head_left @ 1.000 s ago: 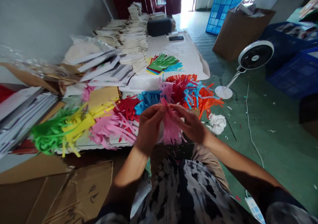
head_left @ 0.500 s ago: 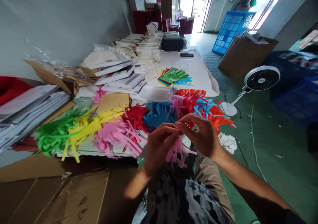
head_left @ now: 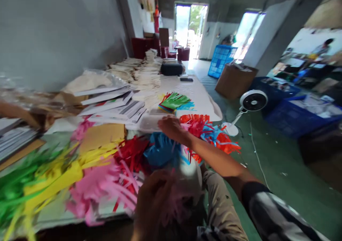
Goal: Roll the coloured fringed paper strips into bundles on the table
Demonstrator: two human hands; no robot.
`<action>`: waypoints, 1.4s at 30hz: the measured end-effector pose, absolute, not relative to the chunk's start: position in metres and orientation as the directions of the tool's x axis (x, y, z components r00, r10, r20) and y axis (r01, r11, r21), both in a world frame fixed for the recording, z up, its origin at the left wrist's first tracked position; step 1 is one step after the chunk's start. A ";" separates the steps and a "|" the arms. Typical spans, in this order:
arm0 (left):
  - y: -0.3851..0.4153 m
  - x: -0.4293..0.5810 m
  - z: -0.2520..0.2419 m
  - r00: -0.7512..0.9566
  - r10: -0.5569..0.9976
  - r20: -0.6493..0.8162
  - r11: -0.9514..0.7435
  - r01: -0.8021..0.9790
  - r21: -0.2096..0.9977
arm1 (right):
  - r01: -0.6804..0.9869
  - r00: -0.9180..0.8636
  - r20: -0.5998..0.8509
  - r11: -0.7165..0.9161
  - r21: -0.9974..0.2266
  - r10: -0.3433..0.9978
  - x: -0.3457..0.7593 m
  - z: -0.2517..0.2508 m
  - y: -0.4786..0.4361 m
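Note:
Low in front of me, my left hand [head_left: 152,198] is closed on a pink paper tassel [head_left: 177,205], whose fringe hangs down beside it, blurred. My right hand [head_left: 171,127] reaches across the table to the right end of a clear plastic tray [head_left: 148,122]; its fingertips point down and are hidden. Fringed paper lies around the hands: a blue bundle [head_left: 161,148], a dark red one [head_left: 133,152], a pink one [head_left: 98,177], a yellow one [head_left: 64,177] and a green one [head_left: 18,184]. Red fringe [head_left: 197,125] lies just right of my right wrist.
Green fringed strips [head_left: 176,100] lie farther back on the white table. Envelope-like white sheets [head_left: 117,107] and cream cloth stacks [head_left: 141,73] line the wall side. A fan [head_left: 253,100] stands on the floor at right. Another person's arm [head_left: 16,113] shows at the far left.
My hands were together at the pink tassel and have parted. The right hand has moved forward to the tray; the left stays low with the tassel. The view has tilted up and turned right.

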State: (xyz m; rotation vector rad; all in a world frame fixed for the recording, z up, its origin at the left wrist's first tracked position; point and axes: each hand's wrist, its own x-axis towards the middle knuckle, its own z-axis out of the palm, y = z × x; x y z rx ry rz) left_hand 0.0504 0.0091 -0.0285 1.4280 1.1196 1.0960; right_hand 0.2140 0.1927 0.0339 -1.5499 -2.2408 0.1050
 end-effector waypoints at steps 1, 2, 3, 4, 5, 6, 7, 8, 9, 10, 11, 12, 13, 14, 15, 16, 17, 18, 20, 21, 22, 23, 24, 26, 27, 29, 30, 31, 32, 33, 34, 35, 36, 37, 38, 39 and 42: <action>0.010 0.048 -0.033 0.196 0.976 0.092 -0.119 0.131 0.984 | 0.912 -0.267 0.201 0.315 -0.265 0.942 0.211 0.032 0.207; 0.010 0.047 -0.036 0.211 0.972 0.101 -0.135 0.154 0.979 | 0.932 -0.239 0.132 0.265 -0.247 0.962 0.208 0.029 0.218; 0.010 0.045 -0.038 0.214 0.970 0.114 -0.151 0.169 0.974 | 0.947 -0.209 0.075 0.221 -0.234 0.975 0.205 0.027 0.226; 0.009 0.043 -0.039 0.218 0.968 0.125 -0.165 0.178 0.970 | 0.956 -0.185 0.029 0.186 -0.225 0.982 0.204 0.025 0.232; 0.008 0.042 -0.039 0.224 0.966 0.130 -0.172 0.180 0.969 | 0.962 -0.167 -0.005 0.162 -0.220 0.986 0.203 0.022 0.235; 0.006 0.042 -0.037 0.229 0.965 0.129 -0.171 0.174 0.970 | 0.965 -0.155 -0.029 0.145 -0.218 0.987 0.202 0.020 0.237; 0.004 0.042 -0.035 0.230 0.966 0.118 -0.157 0.160 0.975 | 0.967 -0.148 -0.047 0.135 -0.218 0.988 0.202 0.019 0.238; 0.002 0.043 -0.032 0.221 0.971 0.095 -0.128 0.140 0.982 | 0.967 -0.145 -0.059 0.129 -0.220 0.988 0.202 0.017 0.238; -0.001 0.044 -0.029 0.198 0.978 0.064 -0.088 0.114 0.990 | 0.966 -0.146 -0.065 0.128 -0.223 0.987 0.203 0.017 0.238; -0.003 0.046 -0.026 0.162 0.986 0.029 -0.043 0.083 0.996 | 0.965 -0.147 -0.067 0.128 -0.228 0.987 0.203 0.017 0.238; -0.006 0.048 -0.022 0.124 0.992 -0.009 0.003 0.054 0.999 | 0.963 -0.148 -0.061 0.130 -0.236 0.987 0.204 0.018 0.237; -0.008 0.050 -0.019 0.097 0.994 -0.047 0.044 0.032 0.999 | 0.960 -0.151 -0.050 0.134 -0.247 0.987 0.204 0.021 0.235; -0.010 0.052 -0.016 0.075 0.994 -0.083 0.082 0.015 0.996 | 0.955 -0.153 -0.031 0.140 -0.260 0.988 0.204 0.024 0.232; -0.012 0.053 -0.013 0.057 0.992 -0.116 0.116 0.002 0.993 | 0.949 -0.156 -0.005 0.148 -0.278 0.988 0.205 0.028 0.227; -0.014 0.054 -0.011 0.043 0.989 -0.144 0.145 -0.008 0.989 | 0.941 -0.157 0.027 0.158 -0.299 0.987 0.205 0.033 0.221; -0.015 0.054 -0.009 0.033 0.986 -0.164 0.165 -0.017 0.986 | 0.931 -0.160 0.061 0.171 -0.323 0.985 0.205 0.039 0.212; -0.016 0.053 -0.007 0.026 0.984 -0.174 0.174 -0.023 0.984 | 0.917 -0.164 0.096 0.188 -0.351 0.982 0.205 0.044 0.201; -0.017 0.051 -0.005 0.021 0.984 -0.175 0.175 -0.022 0.984 | 0.900 -0.170 0.132 0.209 -0.382 0.976 0.206 0.050 0.188; -0.018 0.047 -0.004 0.027 0.986 -0.166 0.166 0.004 0.986 | 0.852 -0.193 0.199 0.265 -0.452 0.961 0.209 0.058 0.158; -0.018 0.045 -0.003 0.038 0.986 -0.160 0.159 0.019 0.987 | 0.821 -0.204 0.230 0.294 -0.489 0.952 0.211 0.060 0.142; -0.018 0.043 -0.003 0.048 0.988 -0.149 0.148 0.030 0.989 | 0.785 -0.222 0.251 0.325 -0.528 0.942 0.215 0.061 0.125; -0.018 0.041 -0.003 0.056 0.990 -0.130 0.128 0.034 0.991 | 0.745 -0.242 0.262 0.352 -0.567 0.934 0.219 0.061 0.108; -0.019 0.041 -0.003 0.063 0.993 -0.101 0.099 0.032 0.995 | 0.706 -0.258 0.268 0.370 -0.604 0.928 0.224 0.060 0.092; -0.020 0.042 -0.001 0.050 0.999 -0.019 0.018 0.018 1.000 | 0.622 -0.278 0.277 0.393 -0.677 0.920 0.237 0.054 0.062; -0.021 0.044 0.000 0.045 0.999 0.019 -0.019 0.009 1.000 | 0.533 -0.254 0.295 0.388 -0.752 0.921 0.243 0.052 0.049; -0.023 0.051 0.004 0.029 0.997 0.067 -0.065 -0.038 0.997 | 0.412 -0.203 0.300 0.359 -0.838 0.932 0.257 0.048 0.026; -0.024 0.055 0.006 0.031 0.997 0.073 -0.070 -0.070 0.995 | 0.398 -0.196 0.282 0.339 -0.852 0.939 0.262 0.047 0.017; -0.024 0.060 0.009 0.040 0.996 0.075 -0.070 -0.104 0.992 | 0.402 -0.200 0.274 0.334 -0.853 0.941 0.267 0.048 0.008; -0.025 0.065 0.011 0.049 0.996 0.080 -0.072 -0.138 0.988 | 0.411 -0.188 0.279 0.334 -0.848 0.942 0.271 0.048 0.000; -0.026 0.069 0.013 0.053 0.994 0.092 -0.083 -0.166 0.983 | 0.420 -0.176 0.293 0.341 -0.841 0.940 0.274 0.050 -0.007; -0.027 0.073 0.015 0.055 0.992 0.113 -0.101 -0.184 0.978 | 0.433 -0.161 0.309 0.348 -0.832 0.937 0.276 0.051 -0.013; -0.029 0.077 0.017 0.054 0.989 0.138 -0.126 -0.187 0.974 | 0.448 -0.147 0.324 0.355 -0.821 0.934 0.277 0.052 -0.019; -0.030 0.081 0.019 0.051 0.985 0.166 -0.155 -0.174 0.973 | 0.464 -0.142 0.337 0.363 -0.808 0.931 0.278 0.053 -0.024; -0.031 0.083 0.020 0.049 0.979 0.196 -0.187 -0.150 0.971 | 0.483 -0.142 0.345 0.369 -0.794 0.928 0.278 0.054 -0.029; -0.033 0.085 0.021 0.046 0.973 0.225 -0.218 -0.120 0.969 | 0.499 -0.149 0.351 0.377 -0.780 0.924 0.278 0.055 -0.033; -0.034 0.087 0.022 0.046 0.968 0.249 -0.244 -0.091 0.966 | 0.510 -0.162 0.356 0.387 -0.768 0.920 0.278 0.055 -0.035; -0.035 0.089 0.023 0.044 0.958 0.282 -0.280 -0.043 0.959 | 0.507 -0.195 0.352 0.402 -0.762 0.915 0.277 0.057 -0.039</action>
